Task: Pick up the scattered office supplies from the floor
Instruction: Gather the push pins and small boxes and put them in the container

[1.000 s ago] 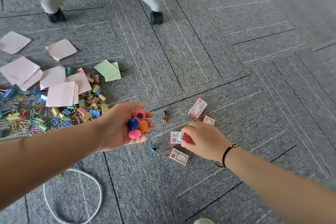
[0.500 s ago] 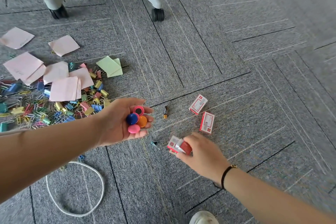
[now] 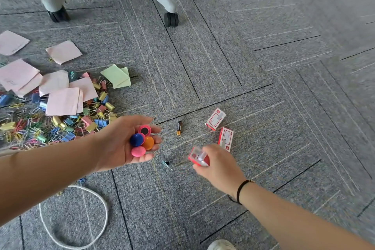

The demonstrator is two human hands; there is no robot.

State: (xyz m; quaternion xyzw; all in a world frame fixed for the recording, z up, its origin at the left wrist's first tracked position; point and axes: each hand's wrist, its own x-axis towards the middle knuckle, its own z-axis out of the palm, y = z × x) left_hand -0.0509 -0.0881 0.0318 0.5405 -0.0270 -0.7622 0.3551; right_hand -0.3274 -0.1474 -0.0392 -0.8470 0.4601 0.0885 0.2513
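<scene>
Head view, looking down at grey carpet tiles (image 3: 263, 26): we see 2 bare forearms reaching in from below. Our left hand (image 3: 121, 144) lies palm up, fingers loosely cupped around 4 round plastic magnets (image 3: 142, 141), coloured pink, blue and orange. Our right hand (image 3: 218, 165), with a thin black band (image 3: 241, 191) on its wrist, grips small red-and-white cardboard staple boxes (image 3: 197, 157) just above the carpet; blur hides how many. 2 more red-and-white staple boxes (image 3: 215, 118) lie on the carpet just beyond that hand. Between the hands, a small dark battery (image 3: 179, 127) and a single black binder clip (image 3: 167, 163) lie on the carpet. Far left, a heap of coloured binder clips and paper clips (image 3: 56, 126) sits under pink and green sticky notes (image 3: 63, 101). A white cord loop (image 3: 81, 219) lies lower left. White chair legs on black castors (image 3: 171, 19) stand at the top.
</scene>
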